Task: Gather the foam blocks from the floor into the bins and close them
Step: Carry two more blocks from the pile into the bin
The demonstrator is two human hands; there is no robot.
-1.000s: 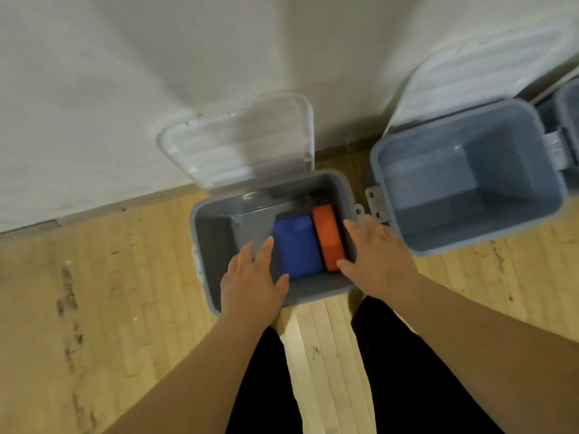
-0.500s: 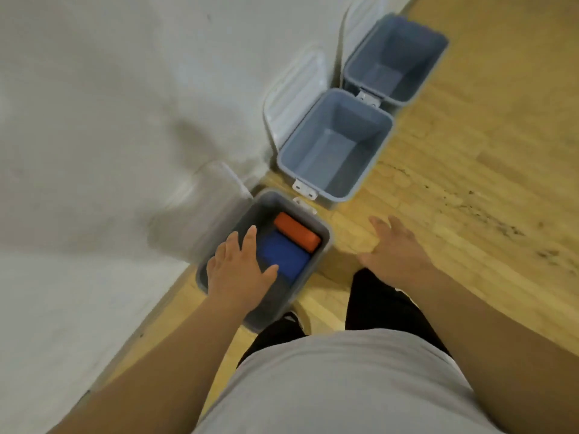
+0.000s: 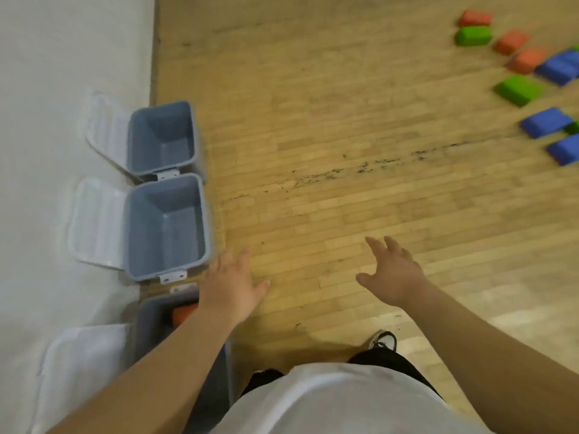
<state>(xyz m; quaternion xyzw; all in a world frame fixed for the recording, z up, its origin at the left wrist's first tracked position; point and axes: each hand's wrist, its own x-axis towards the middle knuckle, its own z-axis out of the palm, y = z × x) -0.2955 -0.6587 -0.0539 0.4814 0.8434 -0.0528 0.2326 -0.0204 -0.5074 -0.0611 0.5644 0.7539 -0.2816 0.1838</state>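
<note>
Head | near bin (image 3: 148, 322): orange block (image 3: 183, 314), perhaps blue too | left hand (image 3: 230, 288), right hand (image 3: 394, 274) spread

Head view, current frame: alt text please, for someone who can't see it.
A person's empty, open left hand and right hand hover over a wooden floor beside three open grey plastic bins along a white wall. Orange, green and blue foam blocks lie scattered at upper right.
</note>
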